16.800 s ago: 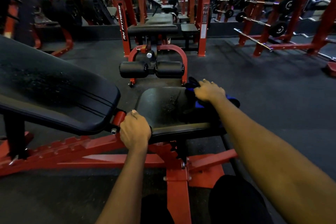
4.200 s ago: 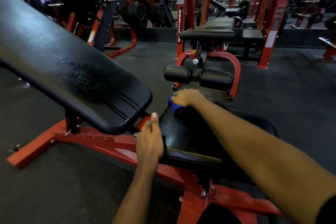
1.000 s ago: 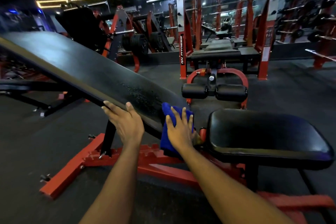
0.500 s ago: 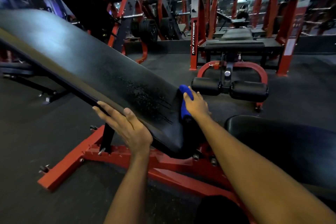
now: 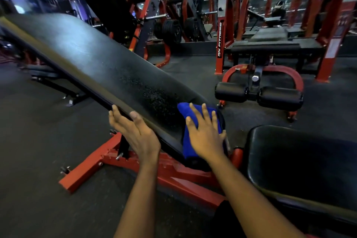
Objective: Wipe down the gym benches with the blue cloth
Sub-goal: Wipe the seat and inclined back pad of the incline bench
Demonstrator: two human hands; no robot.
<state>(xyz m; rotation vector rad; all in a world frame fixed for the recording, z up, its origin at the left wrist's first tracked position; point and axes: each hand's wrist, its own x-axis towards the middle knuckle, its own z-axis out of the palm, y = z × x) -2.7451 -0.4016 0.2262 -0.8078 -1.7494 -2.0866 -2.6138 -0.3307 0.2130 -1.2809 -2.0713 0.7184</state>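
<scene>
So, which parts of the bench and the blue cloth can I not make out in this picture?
Head view:
- backrest pad: upper end cut off by the left edge.
- blue cloth: its middle hidden under the right hand.
- seat pad: right part cut off by the right edge.
- far bench: too dark and blurred for detail.

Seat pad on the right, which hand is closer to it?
Right. The right hand presses the cloth flat on the backrest, just left of the seat pad; the left hand rests on the backrest edge, farther left.
</scene>
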